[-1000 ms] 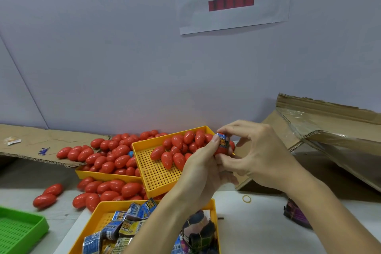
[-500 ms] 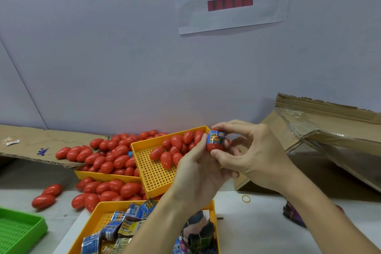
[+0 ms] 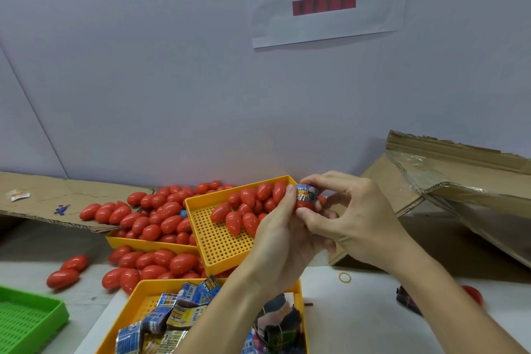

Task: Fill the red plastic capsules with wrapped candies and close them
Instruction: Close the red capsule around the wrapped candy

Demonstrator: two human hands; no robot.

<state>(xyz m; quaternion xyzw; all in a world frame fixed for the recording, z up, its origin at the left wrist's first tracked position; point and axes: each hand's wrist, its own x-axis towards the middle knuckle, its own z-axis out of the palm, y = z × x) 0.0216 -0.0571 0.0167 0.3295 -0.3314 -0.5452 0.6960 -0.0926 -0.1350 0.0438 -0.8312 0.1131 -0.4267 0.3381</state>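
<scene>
Both hands meet over the right edge of a tilted yellow tray. My left hand grips a red capsule from below. A blue and orange printed wrapper sits around the capsule's top. My right hand pinches that wrapper with thumb and fingers from the right. Several closed red capsules lie in the tilted tray. More red capsules fill a yellow tray behind it and spill onto the table. A near yellow tray holds several blue wrapped packets.
A green perforated tray sits at the bottom left. Flattened cardboard lies at the back left, an open cardboard box at the right. A rubber band, a dark packet and a loose red capsule lie near my right forearm.
The hands shifted slightly left with the capsule. The printed wrapper now shows more fully around the capsule's top, where it was mostly hidden by fingers a second ago.
</scene>
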